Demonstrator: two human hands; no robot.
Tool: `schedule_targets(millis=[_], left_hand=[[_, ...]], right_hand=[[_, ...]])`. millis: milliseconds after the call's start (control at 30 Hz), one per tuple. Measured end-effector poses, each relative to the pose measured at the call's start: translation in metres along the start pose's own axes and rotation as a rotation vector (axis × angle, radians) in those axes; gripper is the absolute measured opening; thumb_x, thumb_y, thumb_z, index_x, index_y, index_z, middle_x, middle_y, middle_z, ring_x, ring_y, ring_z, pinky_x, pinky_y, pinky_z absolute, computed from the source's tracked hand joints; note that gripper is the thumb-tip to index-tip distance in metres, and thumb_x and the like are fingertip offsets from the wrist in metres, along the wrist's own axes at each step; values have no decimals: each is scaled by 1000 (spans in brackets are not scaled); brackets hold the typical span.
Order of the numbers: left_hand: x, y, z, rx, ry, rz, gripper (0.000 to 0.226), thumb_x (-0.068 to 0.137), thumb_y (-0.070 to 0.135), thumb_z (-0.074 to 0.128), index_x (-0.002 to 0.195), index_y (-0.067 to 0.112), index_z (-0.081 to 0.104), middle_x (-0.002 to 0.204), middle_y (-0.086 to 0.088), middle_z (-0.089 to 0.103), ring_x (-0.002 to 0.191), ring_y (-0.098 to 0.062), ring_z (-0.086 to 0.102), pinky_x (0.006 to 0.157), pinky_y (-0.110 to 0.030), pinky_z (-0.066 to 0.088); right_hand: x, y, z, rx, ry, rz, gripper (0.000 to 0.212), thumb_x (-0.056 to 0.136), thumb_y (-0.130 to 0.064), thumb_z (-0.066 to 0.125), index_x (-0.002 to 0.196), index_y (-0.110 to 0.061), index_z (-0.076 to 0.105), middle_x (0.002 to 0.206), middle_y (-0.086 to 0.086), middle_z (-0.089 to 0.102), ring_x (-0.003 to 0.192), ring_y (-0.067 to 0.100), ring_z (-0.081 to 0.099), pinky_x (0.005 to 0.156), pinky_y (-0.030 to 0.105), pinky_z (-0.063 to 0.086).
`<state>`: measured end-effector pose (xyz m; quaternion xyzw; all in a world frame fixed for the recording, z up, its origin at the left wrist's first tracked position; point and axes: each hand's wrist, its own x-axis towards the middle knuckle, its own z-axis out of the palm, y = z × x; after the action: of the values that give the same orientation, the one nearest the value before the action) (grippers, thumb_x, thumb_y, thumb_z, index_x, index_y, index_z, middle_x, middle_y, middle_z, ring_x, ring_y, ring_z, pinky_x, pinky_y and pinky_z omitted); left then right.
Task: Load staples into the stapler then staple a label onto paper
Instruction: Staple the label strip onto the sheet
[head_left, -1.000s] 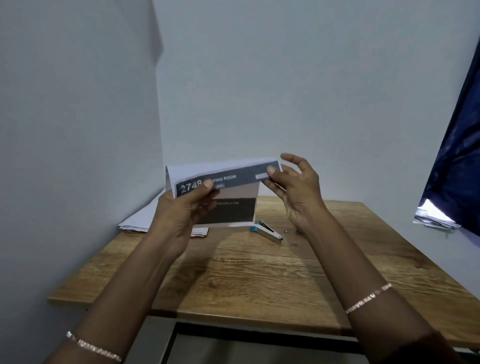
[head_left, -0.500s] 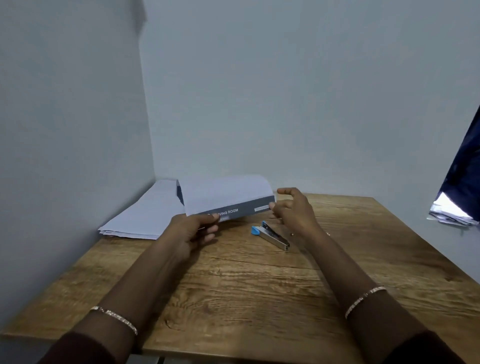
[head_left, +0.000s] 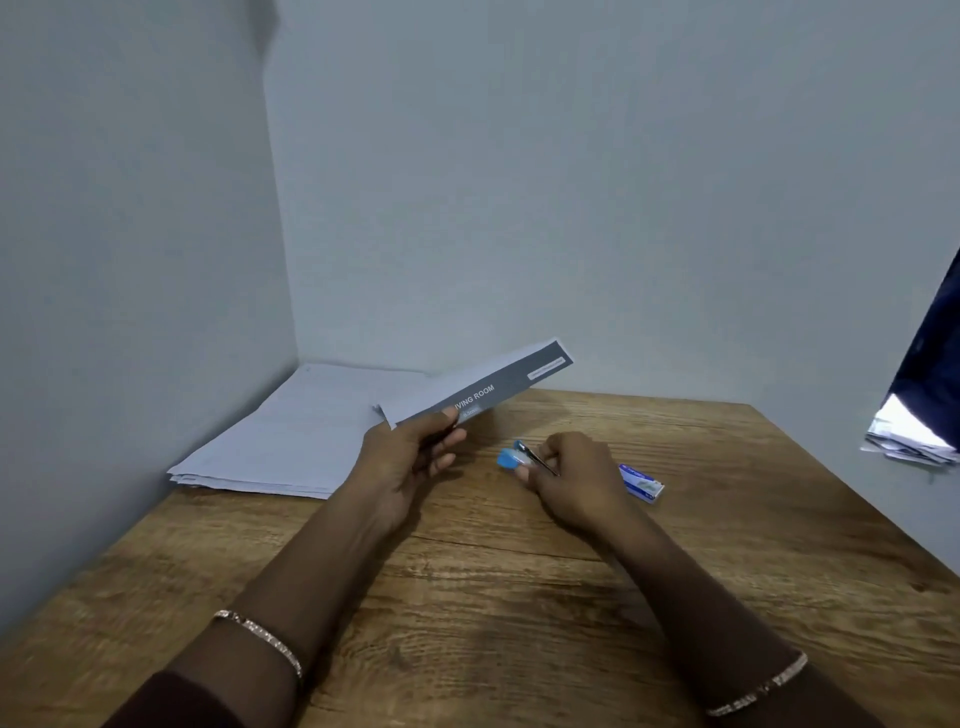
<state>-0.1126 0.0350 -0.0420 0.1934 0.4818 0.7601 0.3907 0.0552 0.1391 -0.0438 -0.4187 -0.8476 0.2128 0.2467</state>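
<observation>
The left hand (head_left: 410, 457) has its grip clamped on the folded paper with the label (head_left: 478, 387), thumb pressed on top near the lower left end and fingers curled beneath. The sheet is lifted off the surface and tilts up toward the right. Its dark grey band carries white capitals reading "IVING ROOM", with the start of the word hidden under the thumb; a small pale box of print near the far end is too small to read.

The right hand (head_left: 576, 480) closes its grip around the stapler (head_left: 519, 458), which lies on the wooden surface (head_left: 519, 623); its blue tip and a strip of metal stick out to the left of the fingers. Just to the right of that hand sits a small blue and white staple box (head_left: 643, 482), its lettering unreadable. A stack of white sheets (head_left: 291, 441) rests in the far left corner against the wall.
</observation>
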Motion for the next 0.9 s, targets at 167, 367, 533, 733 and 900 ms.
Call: schedule_targets(millis=[167,367,533,733,900], left_hand=[[-7,-6,4,3,-15,124,28,74,16,84,99,7,79,101,-18,79,87,-27,76,75,-37,58],[-7,-7,7,-57,-17,191,47,69,17,86,109,-2,73,115,-30,71,102,-47,68,90,-55,50],[-5,-10,6,12,-46,241,37,74,16,85,105,-1,74,107,-27,75,104,-47,71,97,-63,52],[-5,-11,6,119,4,287,34,68,23,87,98,12,77,99,-17,79,95,-37,76,92,-59,57],[-7,-9,7,256,16,371,23,71,27,84,92,20,79,92,-7,81,89,-29,78,92,-57,58]], right_hand=[[-3,-5,4,924,-282,-3,14,94,-16,69,107,-12,70,94,11,69,75,11,64,68,33,48],[-2,-8,13,1147,-351,-26,21,96,-11,64,115,-5,70,97,7,77,93,17,71,86,37,55],[1,-5,10,1235,-335,-12,30,96,-9,62,123,3,65,102,12,75,97,21,70,94,35,56],[3,1,8,1206,-328,-20,37,90,-19,68,120,2,68,93,12,75,84,18,70,70,24,56],[7,3,11,1211,-320,-2,36,87,-23,71,112,2,72,92,14,74,88,24,65,92,42,50]])
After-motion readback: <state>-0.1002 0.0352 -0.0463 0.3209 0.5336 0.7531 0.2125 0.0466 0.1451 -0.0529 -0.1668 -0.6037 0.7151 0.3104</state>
